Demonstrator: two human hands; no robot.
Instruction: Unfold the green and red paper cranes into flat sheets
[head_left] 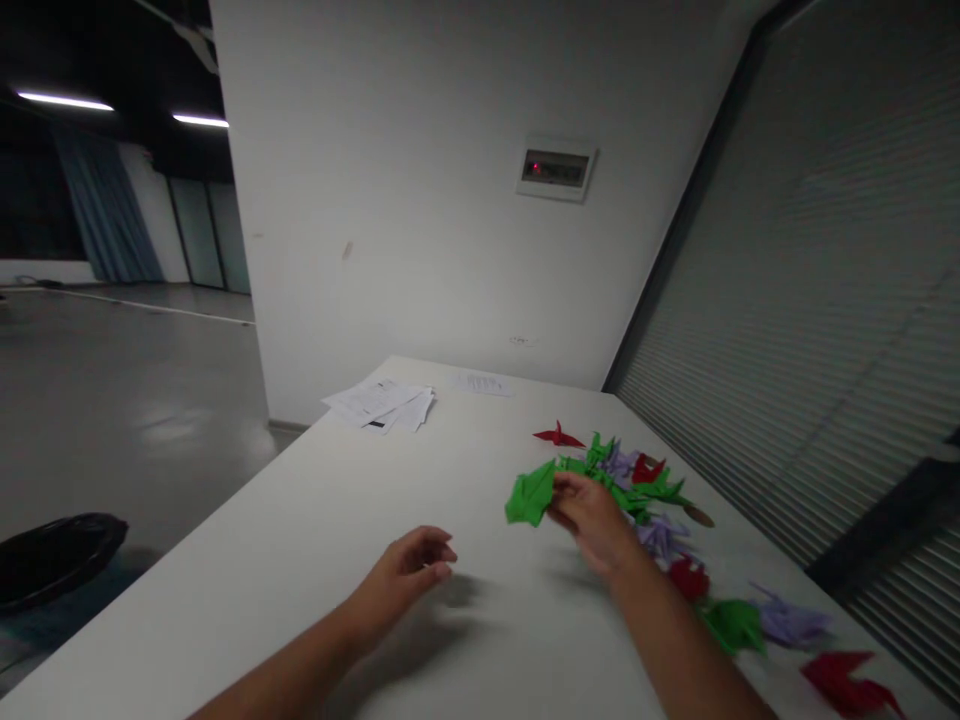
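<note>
Between the fingertips of my right hand (pixel 592 515) is a green folded-paper piece (pixel 531 494), held above the white table (pixel 300 560). It looks like an origami crane, though its full shape is partly covered by my fingers. My left hand (pixel 412 565) hovers over the table to the left, fingers curved and apart, with nothing in it. Just beyond and to the right of my right hand lies a heap of paper cranes in green, purple (pixel 664 538) and red (pixel 686 577). One red paper crane (pixel 558 436) sits apart at the far side of the heap.
Printed sheets (pixel 382 402) lie at the table's far left, and another sheet (pixel 482 383) by the wall. More cranes, including a red one (pixel 851 682), line the right edge beside the window blinds (pixel 810 300). A lined bin (pixel 60 560) stands left on the floor.
</note>
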